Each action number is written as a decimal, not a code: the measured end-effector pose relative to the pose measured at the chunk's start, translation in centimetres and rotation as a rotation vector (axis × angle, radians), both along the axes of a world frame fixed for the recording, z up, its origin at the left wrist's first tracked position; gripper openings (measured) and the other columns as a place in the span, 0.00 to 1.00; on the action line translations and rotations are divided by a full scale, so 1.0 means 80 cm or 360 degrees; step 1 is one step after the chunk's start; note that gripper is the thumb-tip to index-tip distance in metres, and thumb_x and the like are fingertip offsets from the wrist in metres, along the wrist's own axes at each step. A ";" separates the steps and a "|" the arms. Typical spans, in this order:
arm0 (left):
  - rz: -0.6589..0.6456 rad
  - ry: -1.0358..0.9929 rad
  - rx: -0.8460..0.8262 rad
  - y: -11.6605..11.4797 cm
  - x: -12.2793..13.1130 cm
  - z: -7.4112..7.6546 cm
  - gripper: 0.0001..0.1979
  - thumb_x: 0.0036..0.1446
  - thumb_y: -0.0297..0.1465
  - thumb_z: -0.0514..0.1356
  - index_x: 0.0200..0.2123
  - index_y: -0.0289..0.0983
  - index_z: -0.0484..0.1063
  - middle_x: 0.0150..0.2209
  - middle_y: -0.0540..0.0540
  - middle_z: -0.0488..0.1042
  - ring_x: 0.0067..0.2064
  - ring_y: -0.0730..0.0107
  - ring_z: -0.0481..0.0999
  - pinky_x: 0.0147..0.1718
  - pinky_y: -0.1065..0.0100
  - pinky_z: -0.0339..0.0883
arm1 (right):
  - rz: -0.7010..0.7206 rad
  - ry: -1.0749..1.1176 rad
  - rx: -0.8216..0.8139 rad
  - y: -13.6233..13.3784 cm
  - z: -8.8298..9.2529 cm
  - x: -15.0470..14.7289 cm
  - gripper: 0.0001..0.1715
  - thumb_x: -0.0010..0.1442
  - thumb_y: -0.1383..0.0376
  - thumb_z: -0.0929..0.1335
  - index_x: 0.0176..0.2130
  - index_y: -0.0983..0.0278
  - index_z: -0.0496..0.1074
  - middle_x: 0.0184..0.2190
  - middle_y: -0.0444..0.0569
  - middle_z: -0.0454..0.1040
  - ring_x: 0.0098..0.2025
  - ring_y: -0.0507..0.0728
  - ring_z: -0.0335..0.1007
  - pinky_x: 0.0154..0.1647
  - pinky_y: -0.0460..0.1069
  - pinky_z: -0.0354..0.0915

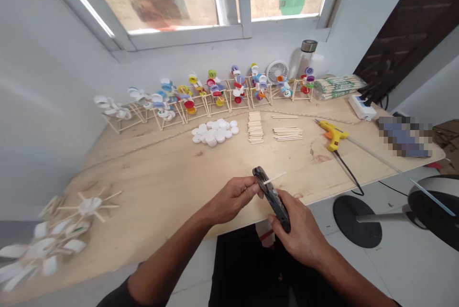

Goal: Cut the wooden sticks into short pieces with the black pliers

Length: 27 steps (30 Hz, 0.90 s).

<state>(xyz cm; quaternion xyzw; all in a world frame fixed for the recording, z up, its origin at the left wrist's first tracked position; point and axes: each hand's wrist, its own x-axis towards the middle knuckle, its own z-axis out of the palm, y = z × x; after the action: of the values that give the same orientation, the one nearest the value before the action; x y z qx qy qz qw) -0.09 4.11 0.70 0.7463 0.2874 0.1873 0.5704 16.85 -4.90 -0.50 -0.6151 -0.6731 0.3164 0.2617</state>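
Note:
Near the table's front edge, my right hand [299, 225] is wrapped round a dark hand tool [274, 202], which slants up and to the left. A thin wooden stick [275, 178] lies across the tool's upper end and points to the right. My left hand [234, 198] pinches at the tool's upper end, on the stick's left side; its fingertips partly hide the stick. Beyond the hands lie a pile of white bottle caps [215, 131], a column of short sticks [255, 127] and a stack of longer sticks [288, 134].
A yellow glue gun [334, 135] with a black cable rests at the right. Small stick frames with coloured cap wheels [217, 91] line the back. Stick-and-cap wheels [90, 206] lie at the left. A fan [277, 72], a bottle [307, 58] and a power strip [362, 107] stand at the back right.

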 end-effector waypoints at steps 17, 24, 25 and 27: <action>0.0007 -0.0007 -0.0228 0.012 -0.002 -0.002 0.17 0.58 0.39 0.47 0.29 0.32 0.66 0.16 0.57 0.50 0.19 0.81 0.50 0.18 0.76 0.49 | -0.0026 -0.0130 -0.0021 0.006 -0.014 -0.005 0.10 0.54 0.68 0.61 0.39 0.63 0.63 0.26 0.45 0.69 0.28 0.55 0.65 0.28 0.46 0.55; -0.0004 0.0007 -0.0257 0.023 -0.003 -0.007 0.16 0.58 0.39 0.48 0.29 0.32 0.65 0.16 0.58 0.50 0.19 0.81 0.50 0.19 0.76 0.49 | -0.0037 -0.0209 -0.0072 0.015 -0.021 -0.008 0.09 0.55 0.66 0.60 0.39 0.64 0.63 0.25 0.46 0.70 0.28 0.55 0.66 0.27 0.46 0.54; -0.0003 0.0015 -0.0259 0.024 -0.004 -0.009 0.16 0.58 0.39 0.48 0.29 0.32 0.66 0.16 0.58 0.50 0.19 0.81 0.50 0.19 0.76 0.49 | -0.0037 -0.0227 -0.0078 0.016 -0.022 -0.009 0.09 0.55 0.66 0.60 0.39 0.63 0.63 0.25 0.45 0.70 0.28 0.55 0.66 0.27 0.46 0.53; 0.0011 0.0031 -0.0269 0.028 -0.004 -0.012 0.17 0.57 0.40 0.48 0.29 0.32 0.66 0.15 0.58 0.51 0.18 0.81 0.51 0.19 0.76 0.50 | -0.0044 -0.0272 -0.0088 0.019 -0.024 -0.010 0.10 0.55 0.66 0.61 0.39 0.63 0.63 0.25 0.45 0.71 0.28 0.55 0.66 0.27 0.46 0.53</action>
<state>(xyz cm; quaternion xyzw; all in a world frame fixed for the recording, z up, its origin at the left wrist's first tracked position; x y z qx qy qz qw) -0.42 6.34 -0.23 0.6963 0.3105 0.1571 0.6278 16.02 -3.35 -2.41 -0.6560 -0.6755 0.2775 0.1907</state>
